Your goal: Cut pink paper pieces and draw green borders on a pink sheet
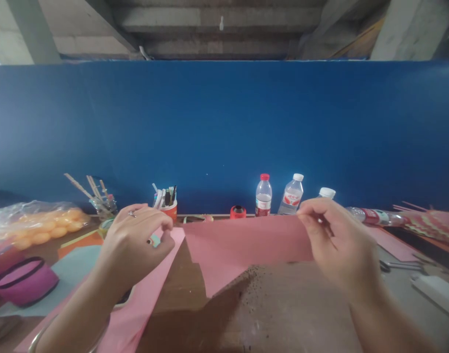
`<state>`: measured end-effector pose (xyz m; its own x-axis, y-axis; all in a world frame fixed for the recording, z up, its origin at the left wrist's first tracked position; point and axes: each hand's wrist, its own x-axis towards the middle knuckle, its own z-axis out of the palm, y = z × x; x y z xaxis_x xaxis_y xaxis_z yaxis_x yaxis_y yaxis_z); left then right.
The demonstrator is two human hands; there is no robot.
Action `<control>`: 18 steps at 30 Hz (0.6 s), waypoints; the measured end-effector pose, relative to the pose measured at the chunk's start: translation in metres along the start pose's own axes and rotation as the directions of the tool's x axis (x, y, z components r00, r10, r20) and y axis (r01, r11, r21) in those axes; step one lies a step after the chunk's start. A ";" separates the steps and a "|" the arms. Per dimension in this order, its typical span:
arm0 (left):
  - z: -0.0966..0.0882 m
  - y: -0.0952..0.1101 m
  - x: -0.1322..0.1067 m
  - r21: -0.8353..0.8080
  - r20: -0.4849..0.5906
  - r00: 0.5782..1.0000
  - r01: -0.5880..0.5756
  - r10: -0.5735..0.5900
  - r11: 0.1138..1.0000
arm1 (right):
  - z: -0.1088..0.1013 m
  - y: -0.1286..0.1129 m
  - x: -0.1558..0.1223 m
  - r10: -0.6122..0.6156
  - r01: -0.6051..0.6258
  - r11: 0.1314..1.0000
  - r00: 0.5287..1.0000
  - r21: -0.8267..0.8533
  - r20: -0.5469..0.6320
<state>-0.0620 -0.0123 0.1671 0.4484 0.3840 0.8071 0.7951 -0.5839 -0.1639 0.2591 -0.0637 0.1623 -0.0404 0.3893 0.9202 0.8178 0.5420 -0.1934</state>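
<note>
A pink sheet of paper (246,240) with an uneven lower edge is held up above the table. My right hand (338,240) pinches its upper right corner between thumb and fingertips. Left of the sheet, my left hand (136,245) has thumb and index finger curled together, a ring on one finger. A small gap shows between those fingertips and the sheet's left edge; whether they grip anything is hidden. Beneath my left forearm lies another pink sheet (162,274), partly covered. Small dark specks (252,289) are scattered on the wooden table (283,314) below the raised paper.
Along a blue partition (210,132) stand a pen cup (169,210), a red tape roll (238,212) and plastic bottles, including a red-capped bottle (263,196). At left are bagged orange balls (51,225) and a magenta band (26,282). Scissors (401,266) lie at right.
</note>
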 end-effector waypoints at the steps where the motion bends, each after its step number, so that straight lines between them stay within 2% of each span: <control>1: 0.000 -0.003 0.000 0.018 0.001 0.999 0.038 -0.038 0.999 | -0.003 0.003 0.001 0.028 -0.029 0.999 0.999 -0.024 -0.026; 4: 0.001 -0.009 -0.001 -0.010 0.019 0.983 0.183 -0.183 0.983 | -0.008 0.010 0.003 0.113 -0.115 0.993 0.991 -0.040 -0.069; 6: 0.004 -0.004 -0.001 -0.110 0.049 0.970 0.240 -0.236 0.964 | -0.005 0.008 0.004 0.122 -0.122 0.993 0.992 0.009 -0.011; 9: 0.012 0.010 -0.001 -0.250 0.170 0.956 0.275 -0.237 0.928 | 0.006 -0.002 0.001 0.066 -0.085 0.988 0.986 0.125 0.151; 12: 0.022 0.021 -0.003 -0.329 0.260 0.937 0.312 -0.232 0.891 | 0.019 -0.009 -0.005 0.068 -0.120 0.973 0.966 0.196 0.250; 18: 0.025 0.022 -0.005 -0.389 0.276 0.956 0.206 -0.100 0.898 | 0.027 -0.008 -0.011 0.109 -0.203 0.943 0.938 0.264 0.330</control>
<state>-0.0364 -0.0093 0.1455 0.4622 0.6230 0.6310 0.6473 -0.7234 0.2402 0.2369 -0.0521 0.1449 -0.1381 0.6700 0.7294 0.6278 0.6288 -0.4587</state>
